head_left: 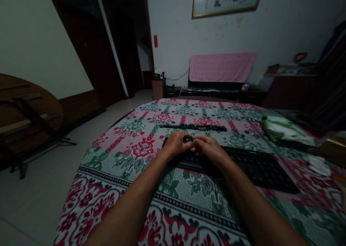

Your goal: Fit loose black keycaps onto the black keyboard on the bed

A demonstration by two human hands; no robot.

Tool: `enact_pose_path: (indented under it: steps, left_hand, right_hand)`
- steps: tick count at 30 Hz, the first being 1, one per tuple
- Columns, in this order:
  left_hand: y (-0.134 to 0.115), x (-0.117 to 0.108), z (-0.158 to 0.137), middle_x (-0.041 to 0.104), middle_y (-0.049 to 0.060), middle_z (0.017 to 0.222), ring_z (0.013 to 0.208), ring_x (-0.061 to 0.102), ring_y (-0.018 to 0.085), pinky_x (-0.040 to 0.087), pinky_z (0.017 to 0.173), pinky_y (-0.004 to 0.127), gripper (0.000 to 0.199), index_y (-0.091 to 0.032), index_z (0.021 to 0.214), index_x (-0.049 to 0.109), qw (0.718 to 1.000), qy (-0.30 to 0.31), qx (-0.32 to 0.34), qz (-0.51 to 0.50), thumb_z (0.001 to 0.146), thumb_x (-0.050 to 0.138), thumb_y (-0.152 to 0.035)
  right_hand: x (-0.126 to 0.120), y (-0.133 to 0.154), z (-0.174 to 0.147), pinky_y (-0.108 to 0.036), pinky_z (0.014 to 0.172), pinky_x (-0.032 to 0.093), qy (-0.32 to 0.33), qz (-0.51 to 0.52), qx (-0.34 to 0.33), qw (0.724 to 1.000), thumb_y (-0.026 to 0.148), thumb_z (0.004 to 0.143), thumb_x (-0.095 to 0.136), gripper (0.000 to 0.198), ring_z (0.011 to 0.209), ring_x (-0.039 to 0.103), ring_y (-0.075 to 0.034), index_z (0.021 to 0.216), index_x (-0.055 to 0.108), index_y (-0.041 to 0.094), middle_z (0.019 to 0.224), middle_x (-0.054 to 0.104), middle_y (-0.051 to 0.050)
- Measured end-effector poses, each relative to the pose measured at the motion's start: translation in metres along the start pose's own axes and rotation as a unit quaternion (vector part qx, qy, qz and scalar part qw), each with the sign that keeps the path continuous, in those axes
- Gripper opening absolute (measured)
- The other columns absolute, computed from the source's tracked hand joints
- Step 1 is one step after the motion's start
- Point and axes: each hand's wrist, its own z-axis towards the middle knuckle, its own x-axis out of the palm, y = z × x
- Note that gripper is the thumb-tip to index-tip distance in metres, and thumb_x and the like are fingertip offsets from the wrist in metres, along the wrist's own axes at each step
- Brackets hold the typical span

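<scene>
A black keyboard (261, 168) lies at a slant on the flowered tablecloth, under and to the right of my hands. Above its left part, my left hand (176, 143) is closed around a small black piece (188, 139) that looks like a keycap. My right hand (207, 147) meets it from the right, thumb and fingers pinched at the edge of that same keycap. Just beyond the hands runs a long row of small black keycaps (193, 127). My hands and forearms hide part of the keyboard, and dim light blurs its detail.
The patterned tablecloth (159, 177) covers a large rounded table. On the right lie a green and white bag (288, 130) and a crumpled white tissue (319, 165). A folded wooden tabletop (29, 105) leans at the left wall. Across the room hangs a pink towel (221, 67).
</scene>
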Motion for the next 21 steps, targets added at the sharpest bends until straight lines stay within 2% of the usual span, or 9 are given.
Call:
enact_pose_path:
  steps: [3,6,8,11,14,21]
  left_hand:
    - [0.022,-0.013,0.003,0.068,0.003,0.081,0.073,0.061,0.016,0.045,0.069,0.022,0.024,-0.017,0.089,0.069,0.997,-0.035,-0.073,-0.018,0.071,0.061,-0.032]
    - [0.052,-0.024,0.002,0.069,0.003,0.078,0.073,0.062,0.016,0.044,0.068,0.022,0.025,-0.015,0.088,0.069,0.990,-0.027,-0.137,0.004,0.071,0.060,-0.031]
    - [0.072,-0.026,0.002,0.069,0.004,0.079,0.074,0.063,0.017,0.044,0.068,0.022,0.028,-0.015,0.089,0.069,0.984,-0.017,-0.175,0.041,0.071,0.059,-0.033]
    - [0.095,-0.022,0.005,0.070,0.005,0.082,0.079,0.063,0.019,0.044,0.069,0.022,0.028,-0.017,0.090,0.070,0.967,0.009,-0.236,0.101,0.071,0.058,-0.034]
    - [0.107,-0.017,0.012,0.070,0.007,0.087,0.087,0.063,0.021,0.045,0.071,0.023,0.028,-0.018,0.091,0.070,0.949,0.034,-0.277,0.144,0.070,0.058,-0.032]
    - [0.116,-0.006,0.024,0.069,0.011,0.094,0.092,0.063,0.024,0.046,0.078,0.027,0.031,-0.019,0.097,0.069,0.941,0.044,-0.288,0.174,0.074,0.053,-0.032]
  right_hand:
    - [-0.007,0.001,0.000,-0.026,0.064,0.049,-0.060,-0.125,-0.067,0.988,0.023,0.082,0.044,0.026,0.074,0.066,-0.016,0.103,0.058,0.017,0.086,0.070,-0.005]
    - [-0.017,-0.007,0.003,-0.032,0.085,0.044,-0.140,-0.318,-0.163,0.924,0.024,0.082,0.045,0.027,0.094,0.062,-0.021,0.102,0.062,0.016,0.101,0.068,-0.009]
    - [-0.021,-0.014,0.005,-0.032,0.088,0.041,-0.134,-0.393,-0.176,0.893,0.023,0.083,0.044,0.028,0.099,0.060,-0.022,0.103,0.062,0.015,0.106,0.066,-0.010]
    - [-0.021,-0.023,0.007,-0.030,0.085,0.041,-0.090,-0.450,-0.166,0.873,0.026,0.083,0.044,0.029,0.097,0.059,-0.022,0.104,0.062,0.015,0.105,0.066,-0.010]
    - [-0.020,-0.026,0.008,-0.029,0.082,0.040,-0.060,-0.480,-0.170,0.858,0.029,0.084,0.044,0.028,0.095,0.059,-0.021,0.101,0.062,0.016,0.101,0.066,-0.010]
    - [-0.019,-0.024,0.006,-0.028,0.081,0.038,-0.047,-0.499,-0.174,0.848,0.028,0.083,0.046,0.026,0.094,0.057,-0.020,0.100,0.062,0.016,0.100,0.064,-0.010]
